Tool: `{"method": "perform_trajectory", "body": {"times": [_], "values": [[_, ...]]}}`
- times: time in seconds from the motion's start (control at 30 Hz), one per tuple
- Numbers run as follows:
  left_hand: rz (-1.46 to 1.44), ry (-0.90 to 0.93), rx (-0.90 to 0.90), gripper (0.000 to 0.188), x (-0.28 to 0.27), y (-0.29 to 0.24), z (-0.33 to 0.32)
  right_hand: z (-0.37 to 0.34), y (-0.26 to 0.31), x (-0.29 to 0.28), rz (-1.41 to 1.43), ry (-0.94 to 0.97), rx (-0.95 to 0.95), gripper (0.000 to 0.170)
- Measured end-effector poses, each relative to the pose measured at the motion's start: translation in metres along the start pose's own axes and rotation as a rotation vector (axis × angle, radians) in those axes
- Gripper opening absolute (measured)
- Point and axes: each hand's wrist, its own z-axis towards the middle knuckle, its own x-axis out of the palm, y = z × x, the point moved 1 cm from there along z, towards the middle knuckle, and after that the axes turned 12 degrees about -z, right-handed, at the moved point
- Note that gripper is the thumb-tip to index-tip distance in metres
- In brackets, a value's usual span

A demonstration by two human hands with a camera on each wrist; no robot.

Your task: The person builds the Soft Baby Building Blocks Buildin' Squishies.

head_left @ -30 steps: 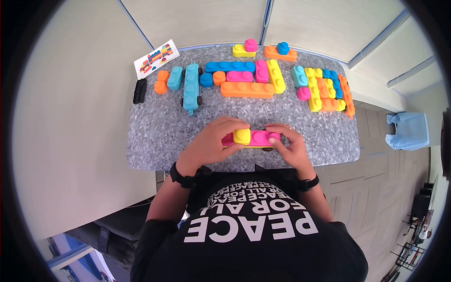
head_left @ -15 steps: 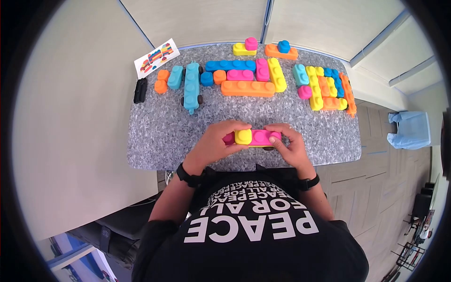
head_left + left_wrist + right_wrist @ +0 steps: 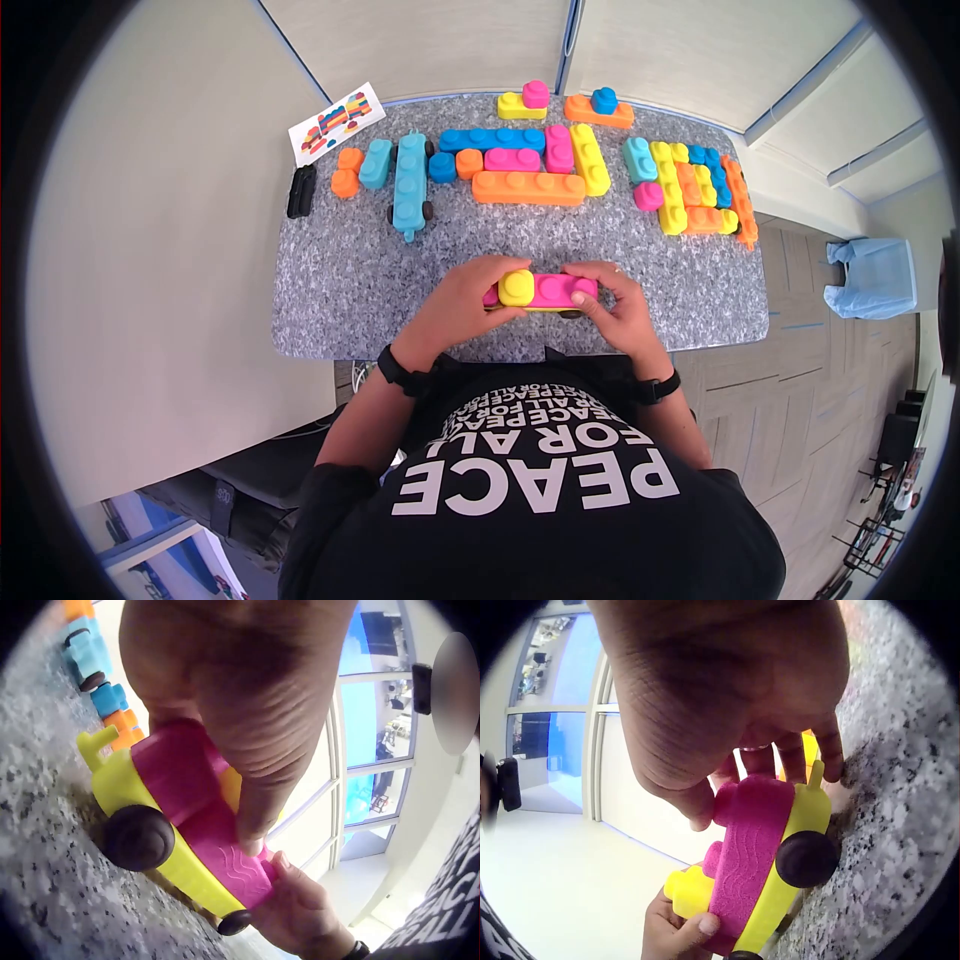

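A: Held what, and where?

B: Held a toy wagon just below the centre of the frame, near the lower edge of the table. Showed in the left wrist view a yellow base with dark wheels beneath a pink row. Bore a yellow block on top. Could not tell whether resting on its wheels or raised slightly.

A: Gripped how?

B: Gripped narrowly with the left hand, around the wagon at the yellow block, with the thumb against the pink side. Clasped with the right hand at the pink end, between thumb and fingers.

A: Called for what, done well?

B: Called, in all likelihood, for firming up the stack: pressing straight down over the studs and bracing with the right hand. Probably risked tilting the block under a sideways push, or rolling the base. Merited a look along the seams for gaps.

A: Offered any guide?

B: Displayed a picture card at upper left, printed with a colourful block build. Seemed worth checking for colour and position before pressing hard.
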Motion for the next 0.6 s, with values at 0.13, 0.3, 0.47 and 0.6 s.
{"method": "perform_trajectory", "body": {"times": [0.13,0.3,0.47,0.6], "values": [[0.08,-0.089,0.063,0.066,-0.028,-0.009,0.002,-0.006,-0.007,0.001,0.119,-0.049,0.061,0.04],[0.218,-0.506,-0.036,0.052,-0.122,0.028,0.036,-0.007,-0.011,-0.014,0.106,-0.066,0.109,0.042],[0.722,-0.473,-0.161,0.04,-0.202,0.1,0.049,-0.008,-0.005,-0.016,0.044,-0.046,0.086,0.041],[0.805,-0.405,-0.262,0.037,-0.2,0.125,0.057,-0.011,-0.004,-0.01,0.093,-0.038,0.104,0.041]]}}
